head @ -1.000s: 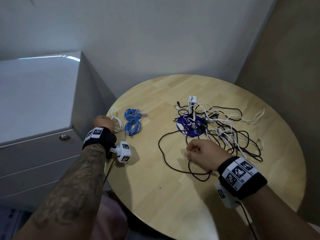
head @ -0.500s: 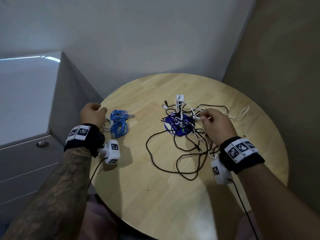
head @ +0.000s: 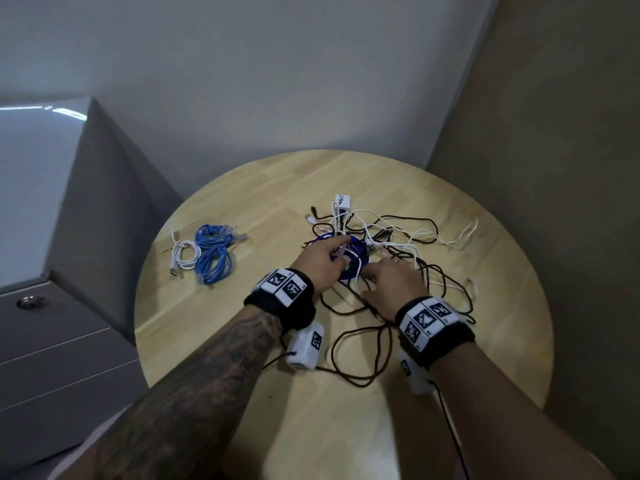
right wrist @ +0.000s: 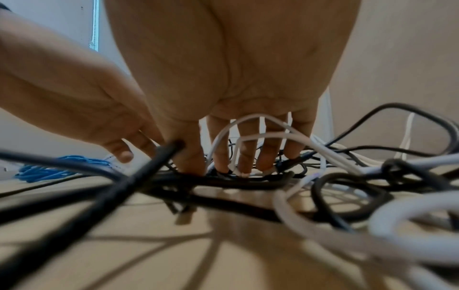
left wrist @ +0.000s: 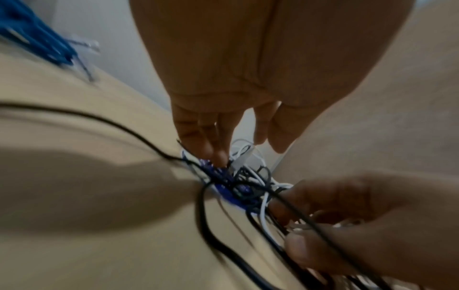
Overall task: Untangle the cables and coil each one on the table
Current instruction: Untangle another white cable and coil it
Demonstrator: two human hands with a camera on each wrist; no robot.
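Observation:
A tangle of black and white cables (head: 408, 244) lies mid-table over a blue disc (head: 356, 268). My left hand (head: 332, 251) reaches into its near left side with straight fingers (left wrist: 216, 155) touching the cables on the blue disc (left wrist: 223, 194); its thumb stands apart. My right hand (head: 384, 271) is dug into the tangle just right of it, fingers (right wrist: 246, 162) pointing down among the loops, thumb and fingers pinching a white cable (left wrist: 298, 227). Two blue coiled cables (head: 213, 251) and a white coil (head: 185, 254) lie at the table's left.
The round wooden table (head: 242, 341) stands in a corner, with a grey drawer cabinet (head: 52, 323) at its left and walls behind and to the right. A white adapter box (head: 343, 201) sits at the tangle's far edge. Black loops (head: 360, 355) trail toward me.
My left hand has left the coils at the table's left and come across to the tangle. My right hand has drawn back from the tangle's far side to its near part.

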